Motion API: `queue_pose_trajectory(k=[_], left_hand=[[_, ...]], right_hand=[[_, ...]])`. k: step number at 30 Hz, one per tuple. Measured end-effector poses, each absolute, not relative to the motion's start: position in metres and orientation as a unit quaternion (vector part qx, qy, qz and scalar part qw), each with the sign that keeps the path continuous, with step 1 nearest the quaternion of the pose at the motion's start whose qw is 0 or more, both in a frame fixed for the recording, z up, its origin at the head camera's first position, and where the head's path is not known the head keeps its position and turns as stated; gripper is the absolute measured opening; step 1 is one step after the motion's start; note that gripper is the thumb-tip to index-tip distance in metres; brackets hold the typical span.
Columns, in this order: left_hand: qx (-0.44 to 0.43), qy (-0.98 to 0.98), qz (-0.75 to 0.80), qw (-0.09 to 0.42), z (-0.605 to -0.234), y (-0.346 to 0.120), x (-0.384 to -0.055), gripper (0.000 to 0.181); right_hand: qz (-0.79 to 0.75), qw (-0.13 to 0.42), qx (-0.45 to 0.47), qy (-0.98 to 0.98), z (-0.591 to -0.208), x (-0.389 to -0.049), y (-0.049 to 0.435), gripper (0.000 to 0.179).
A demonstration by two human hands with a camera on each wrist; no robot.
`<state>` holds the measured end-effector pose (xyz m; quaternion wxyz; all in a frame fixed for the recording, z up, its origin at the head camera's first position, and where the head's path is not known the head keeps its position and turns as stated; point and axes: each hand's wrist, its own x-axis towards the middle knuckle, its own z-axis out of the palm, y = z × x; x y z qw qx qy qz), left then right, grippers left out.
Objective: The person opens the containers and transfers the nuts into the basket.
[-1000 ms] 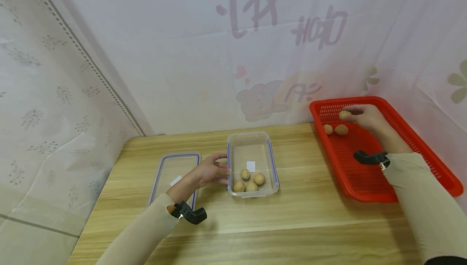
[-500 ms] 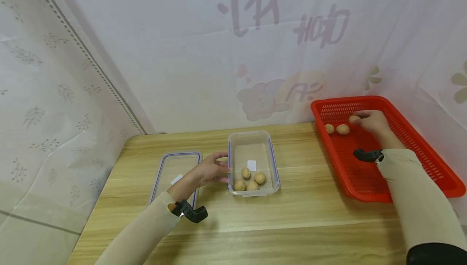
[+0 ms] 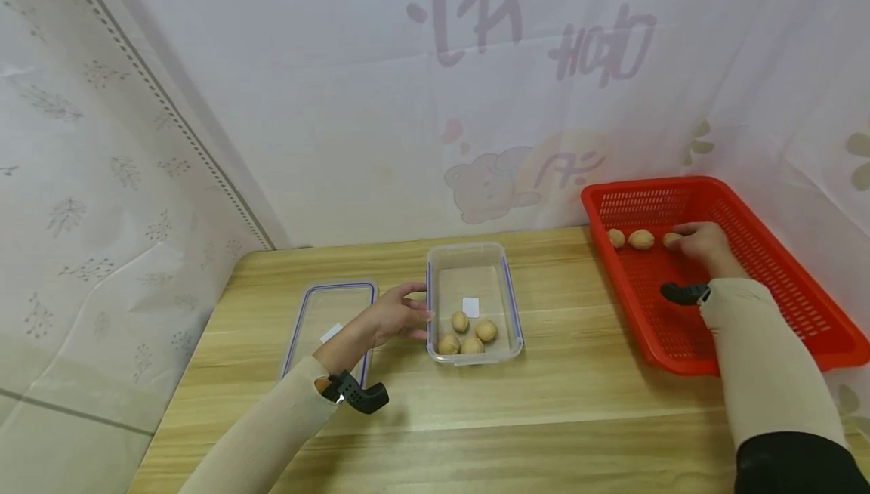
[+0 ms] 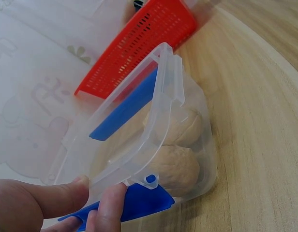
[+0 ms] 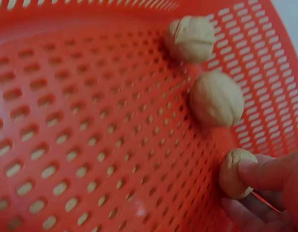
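Walnut transfer, partway through. Clear plastic box point(image 3: 473, 305) sits mid-table, lid off; four walnuts point(image 3: 470, 334) lie clustered at its near end. Lid point(image 3: 328, 322) lies flat just left of the box.

Left hand point(image 3: 396, 316) steadies the box at its left wall: thumb and fingers point(image 4: 108, 205) pinch the rim by the blue clip.

Right hand point(image 3: 707, 245) is down in the red basket point(image 3: 802, 305), far end. Its fingertips point(image 5: 265, 171) pinch one walnut point(image 5: 234, 173), which looks to be touching the mesh floor. Two loose walnuts point(image 3: 629, 239) lie in a row just left of it, untouched.

Judgement: four in, three left in the basket, one of those now in hand. Box not yet closed
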<state>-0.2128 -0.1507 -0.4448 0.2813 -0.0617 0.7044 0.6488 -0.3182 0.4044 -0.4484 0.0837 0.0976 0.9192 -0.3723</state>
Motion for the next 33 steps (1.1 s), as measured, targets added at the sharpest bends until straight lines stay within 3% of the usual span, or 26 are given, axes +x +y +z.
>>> queue_pose_trajectory(k=[33], left_hand=[[-0.064,0.703,0.650,0.281,-0.444,-0.151,-0.211,0.068]], right_hand=[[-0.333,0.069,0.047,0.939,-0.457,-0.318,0.403,0.049]])
